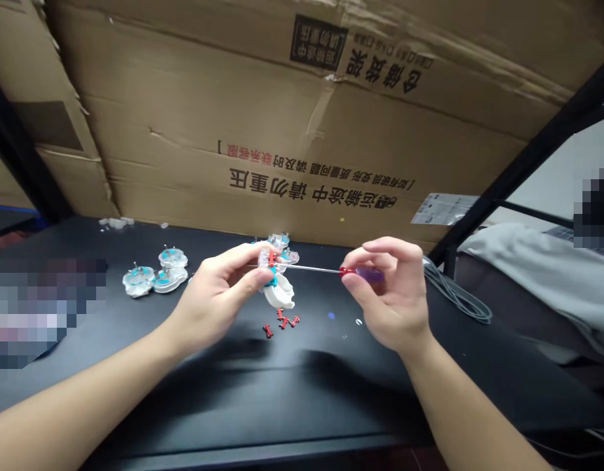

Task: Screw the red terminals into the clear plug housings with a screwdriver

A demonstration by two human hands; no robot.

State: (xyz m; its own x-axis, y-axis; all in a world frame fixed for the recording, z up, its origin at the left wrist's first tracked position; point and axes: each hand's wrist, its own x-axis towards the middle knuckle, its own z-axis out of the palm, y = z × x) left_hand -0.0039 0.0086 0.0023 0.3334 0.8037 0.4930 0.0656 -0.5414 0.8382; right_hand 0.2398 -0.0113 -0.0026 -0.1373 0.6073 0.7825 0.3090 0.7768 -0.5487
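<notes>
Fingers of the right hand pinching a red-and-purple screwdriver, steel shaft running left into a white-and-teal plastic assembly in the left hand.

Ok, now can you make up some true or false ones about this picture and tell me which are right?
1. The left hand holds a white plastic piece. True.
2. The right hand holds a hammer. False: it holds a small screwdriver with a red and purple handle.
3. Little red pieces lie on the black table. True.
4. The grey cable is wrapped around the left wrist. False: it lies coiled on the table, to the right.
5. The cardboard box behind the table has printed writing. True.
</notes>
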